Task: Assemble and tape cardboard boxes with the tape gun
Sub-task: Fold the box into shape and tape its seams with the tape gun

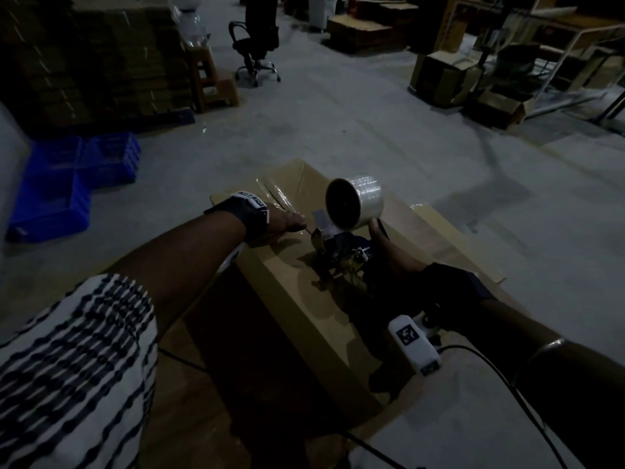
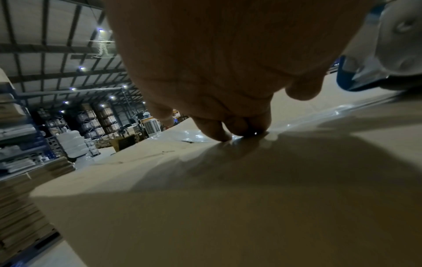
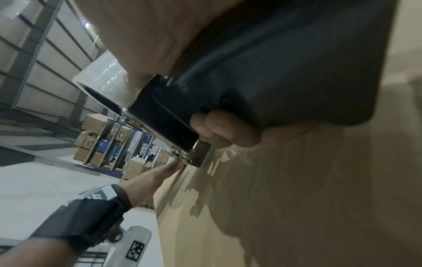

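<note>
A brown cardboard box (image 1: pixel 297 299) lies flat-topped on the floor in front of me, with clear tape along its centre seam at the far end. My left hand (image 1: pixel 287 222) rests on the box top, its fingertips (image 2: pixel 219 135) pressing the clear tape (image 2: pixel 189 134) onto the cardboard beside the seam. My right hand (image 1: pixel 389 252) grips the dark handle of the tape gun (image 1: pixel 341 252), which stands on the box just right of the left hand. Its clear tape roll (image 1: pixel 355 206) sticks up above the box. In the right wrist view my fingers (image 3: pixel 223 130) curl round the handle (image 3: pixel 285 75).
Blue plastic crates (image 1: pixel 74 177) sit on the concrete floor at left, before a tall stack of flat cartons (image 1: pixel 94 55). A black office chair (image 1: pixel 253 45) and a wooden stool (image 1: pixel 213 79) stand beyond. Open boxes and metal racks (image 1: pixel 507 72) fill the far right. A loose box flap (image 1: pixel 449 238) extends right.
</note>
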A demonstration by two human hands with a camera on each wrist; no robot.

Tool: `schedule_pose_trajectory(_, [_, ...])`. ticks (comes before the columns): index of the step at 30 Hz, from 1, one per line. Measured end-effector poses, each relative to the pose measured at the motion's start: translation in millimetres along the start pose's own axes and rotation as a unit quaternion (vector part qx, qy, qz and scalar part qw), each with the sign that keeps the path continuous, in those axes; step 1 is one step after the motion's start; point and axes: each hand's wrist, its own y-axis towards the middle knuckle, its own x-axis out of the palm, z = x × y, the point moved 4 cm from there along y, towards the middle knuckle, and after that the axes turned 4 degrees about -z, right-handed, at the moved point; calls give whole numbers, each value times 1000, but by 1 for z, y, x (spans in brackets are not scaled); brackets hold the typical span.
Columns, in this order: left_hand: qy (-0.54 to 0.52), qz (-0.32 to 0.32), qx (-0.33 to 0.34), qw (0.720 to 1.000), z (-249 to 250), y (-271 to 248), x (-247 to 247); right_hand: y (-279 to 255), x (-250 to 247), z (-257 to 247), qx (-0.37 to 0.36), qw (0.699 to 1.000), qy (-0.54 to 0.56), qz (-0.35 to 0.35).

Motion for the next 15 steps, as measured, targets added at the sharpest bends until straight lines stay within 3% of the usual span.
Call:
schedule_pose_trajectory(3, [-3,4,-4,1000,-7,-4,2,-16,-7,2,27,999,35,5])
schedule_pose_trajectory(6, [16,28,8,999,2,-20,-1,-38,-13,4,9,998,65,0])
schedule_pose_trajectory(11, [136,24,36,990,3,-6,4,-45,-16,10,44,998,40,-1])
schedule_pose_trajectory(15, [93,14,16,995,13,-1,-1,-63,-23,15,92,996,21,-2])
